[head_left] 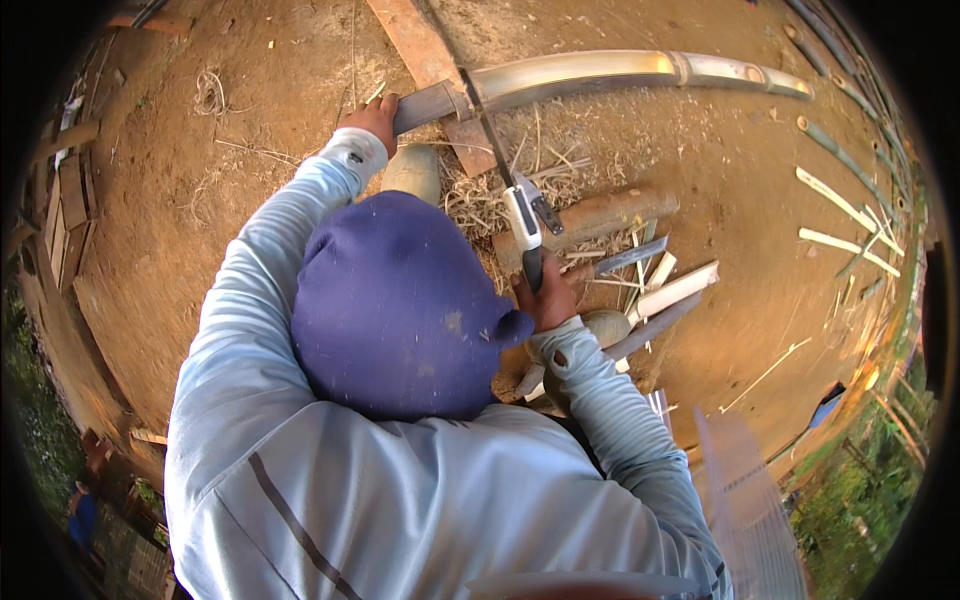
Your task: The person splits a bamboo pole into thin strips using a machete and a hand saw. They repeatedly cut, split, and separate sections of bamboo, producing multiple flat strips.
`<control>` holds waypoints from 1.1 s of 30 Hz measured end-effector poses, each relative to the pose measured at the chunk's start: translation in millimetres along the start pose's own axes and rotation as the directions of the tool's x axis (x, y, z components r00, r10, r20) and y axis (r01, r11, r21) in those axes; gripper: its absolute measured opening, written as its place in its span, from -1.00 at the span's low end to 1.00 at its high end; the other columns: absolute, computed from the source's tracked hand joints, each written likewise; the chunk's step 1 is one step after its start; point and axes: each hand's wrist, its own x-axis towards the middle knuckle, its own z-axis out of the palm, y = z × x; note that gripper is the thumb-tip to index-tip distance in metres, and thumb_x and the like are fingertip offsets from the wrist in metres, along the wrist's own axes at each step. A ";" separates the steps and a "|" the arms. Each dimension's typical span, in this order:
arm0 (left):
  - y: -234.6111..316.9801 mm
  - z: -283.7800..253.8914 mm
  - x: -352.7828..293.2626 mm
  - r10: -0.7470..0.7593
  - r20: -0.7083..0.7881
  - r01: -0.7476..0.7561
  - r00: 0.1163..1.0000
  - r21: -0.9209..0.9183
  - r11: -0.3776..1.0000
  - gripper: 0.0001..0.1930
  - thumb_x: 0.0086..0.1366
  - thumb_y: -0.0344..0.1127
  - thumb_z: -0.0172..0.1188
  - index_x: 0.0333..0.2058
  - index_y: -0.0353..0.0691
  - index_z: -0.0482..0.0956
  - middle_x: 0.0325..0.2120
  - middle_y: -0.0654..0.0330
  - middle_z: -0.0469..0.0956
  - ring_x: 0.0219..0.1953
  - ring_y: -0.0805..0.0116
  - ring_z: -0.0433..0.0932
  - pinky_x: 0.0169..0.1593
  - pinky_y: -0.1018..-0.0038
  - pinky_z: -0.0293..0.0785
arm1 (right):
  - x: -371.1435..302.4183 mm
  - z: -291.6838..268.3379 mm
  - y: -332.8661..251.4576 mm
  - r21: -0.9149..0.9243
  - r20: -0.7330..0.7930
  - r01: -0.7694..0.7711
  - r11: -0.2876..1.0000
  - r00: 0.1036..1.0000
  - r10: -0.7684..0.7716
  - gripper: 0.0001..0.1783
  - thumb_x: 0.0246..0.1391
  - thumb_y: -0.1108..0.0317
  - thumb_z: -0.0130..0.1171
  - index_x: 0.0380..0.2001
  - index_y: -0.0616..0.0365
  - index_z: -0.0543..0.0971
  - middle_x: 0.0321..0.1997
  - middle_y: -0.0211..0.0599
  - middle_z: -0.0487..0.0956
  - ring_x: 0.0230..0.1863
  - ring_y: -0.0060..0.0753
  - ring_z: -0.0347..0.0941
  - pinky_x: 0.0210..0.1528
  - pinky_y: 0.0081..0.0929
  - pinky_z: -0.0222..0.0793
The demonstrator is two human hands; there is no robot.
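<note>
A long bamboo pole (575, 75) lies crosswise at the far side, resting over a flat wooden plank (410, 40). My left hand (372, 124) is closed round the pole's dark left end. In my right hand (548, 290) is the dark grip of a handsaw (522, 215) with a white and black handle. Its long narrow blade runs away from me and crosses the pole near the plank; how deep it sits in the bamboo cannot be made out. A purple cap and a light blue shirt fill the near middle and hide the ground beneath.
Pale shavings (490, 205) lie below the pole. A short log (620, 212), a knife blade (632, 256) and split bamboo pieces (680, 290) lie beside my right hand. Bamboo strips (850, 212) and poles (840, 155) are at the right. A boot (413, 172) stands near my left hand.
</note>
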 end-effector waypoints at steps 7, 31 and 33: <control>-55.5 22.6 99.8 0.047 0.277 -0.030 0.960 -0.062 0.998 -0.24 0.12 -0.39 0.22 0.34 -0.06 0.23 -0.05 -0.14 0.60 0.00 -0.09 0.60 0.07 0.14 0.53 | 18.5 11.5 7.4 0.051 0.056 0.112 0.992 0.992 -0.115 -0.40 0.29 0.25 0.05 0.31 0.16 0.15 -0.04 0.29 0.55 -0.03 0.34 0.52 -0.02 -0.06 0.43; -43.6 -0.5 95.2 -0.012 0.285 -0.011 0.959 0.077 0.997 -0.28 0.19 -0.40 0.13 0.36 0.00 0.20 -0.08 -0.16 0.60 -0.06 -0.16 0.61 0.00 0.05 0.56 | -0.7 -24.3 -20.9 0.005 0.156 -0.119 0.993 0.981 0.117 -0.48 0.28 0.35 0.04 0.26 0.13 0.22 -0.08 0.27 0.54 -0.07 0.44 0.47 -0.07 0.02 0.40; -37.8 0.2 92.1 -0.029 0.233 0.023 0.972 0.028 0.999 -0.34 0.21 -0.35 0.13 0.32 -0.06 0.26 -0.07 -0.16 0.60 -0.05 -0.16 0.61 0.02 0.07 0.55 | 3.1 -25.2 -26.3 -0.021 0.178 -0.147 0.989 0.973 0.149 -0.48 0.27 0.35 0.04 0.26 0.12 0.22 -0.10 0.28 0.54 -0.08 0.46 0.46 -0.07 0.05 0.40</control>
